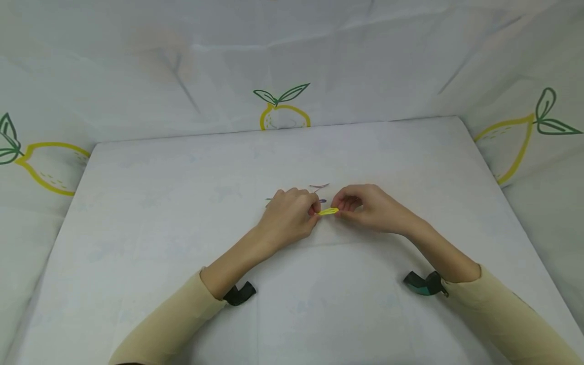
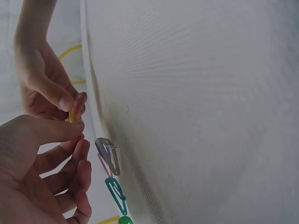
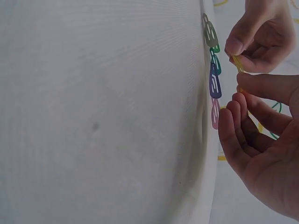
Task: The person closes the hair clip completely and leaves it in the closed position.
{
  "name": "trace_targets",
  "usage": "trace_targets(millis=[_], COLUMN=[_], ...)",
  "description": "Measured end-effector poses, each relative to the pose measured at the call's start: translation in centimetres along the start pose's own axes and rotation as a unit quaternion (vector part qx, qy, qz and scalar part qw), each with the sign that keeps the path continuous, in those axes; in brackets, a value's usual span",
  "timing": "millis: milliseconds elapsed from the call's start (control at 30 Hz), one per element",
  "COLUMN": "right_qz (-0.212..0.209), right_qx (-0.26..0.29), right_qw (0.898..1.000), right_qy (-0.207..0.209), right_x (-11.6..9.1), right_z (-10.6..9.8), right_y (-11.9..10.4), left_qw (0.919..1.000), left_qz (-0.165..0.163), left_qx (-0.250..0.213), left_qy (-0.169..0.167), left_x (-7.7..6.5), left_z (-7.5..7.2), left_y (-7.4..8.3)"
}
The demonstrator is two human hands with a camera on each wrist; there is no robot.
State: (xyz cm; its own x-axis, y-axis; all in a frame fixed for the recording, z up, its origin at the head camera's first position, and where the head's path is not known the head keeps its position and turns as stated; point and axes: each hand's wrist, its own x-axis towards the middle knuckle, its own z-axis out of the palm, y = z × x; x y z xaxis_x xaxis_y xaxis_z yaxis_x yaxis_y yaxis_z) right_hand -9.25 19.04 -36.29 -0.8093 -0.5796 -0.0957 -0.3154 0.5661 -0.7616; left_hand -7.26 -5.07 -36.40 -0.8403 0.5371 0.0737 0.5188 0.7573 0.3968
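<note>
A yellow snap hair clip (image 1: 328,211) spans the small gap between my two hands. My left hand (image 1: 292,213) pinches one end between thumb and fingertips, and my right hand (image 1: 369,208) pinches the other. In the right wrist view, the clip (image 3: 238,64) runs between both sets of fingertips. Just beyond the hands, more snap clips lie on the table: a grey one (image 3: 210,33), a dark blue one (image 3: 215,81), a pink one (image 3: 215,114) and a teal one (image 2: 116,195). From the head view, my left hand partly covers them.
A white cloth covers the table (image 1: 159,203). White sheets with lemon drawings (image 1: 285,109) hang behind it and at both sides. Dark wrist-worn devices sit by my left sleeve (image 1: 182,319) and right sleeve (image 1: 506,309).
</note>
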Motion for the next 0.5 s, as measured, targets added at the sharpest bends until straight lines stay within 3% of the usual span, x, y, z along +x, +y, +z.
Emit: trace_targets(millis=[500], right_qz=[0.016], right_qx=[-0.010], right_qw=[1.000], right_qy=[-0.011], right_x=[0.31], right_z=[0.41], right_y=[0.09], left_qw=[0.9997], left_qz=[-0.011], left_qx=[0.015], left_qy=[-0.015], left_x=[0.19], left_z=[0.53], left_y=[0.00])
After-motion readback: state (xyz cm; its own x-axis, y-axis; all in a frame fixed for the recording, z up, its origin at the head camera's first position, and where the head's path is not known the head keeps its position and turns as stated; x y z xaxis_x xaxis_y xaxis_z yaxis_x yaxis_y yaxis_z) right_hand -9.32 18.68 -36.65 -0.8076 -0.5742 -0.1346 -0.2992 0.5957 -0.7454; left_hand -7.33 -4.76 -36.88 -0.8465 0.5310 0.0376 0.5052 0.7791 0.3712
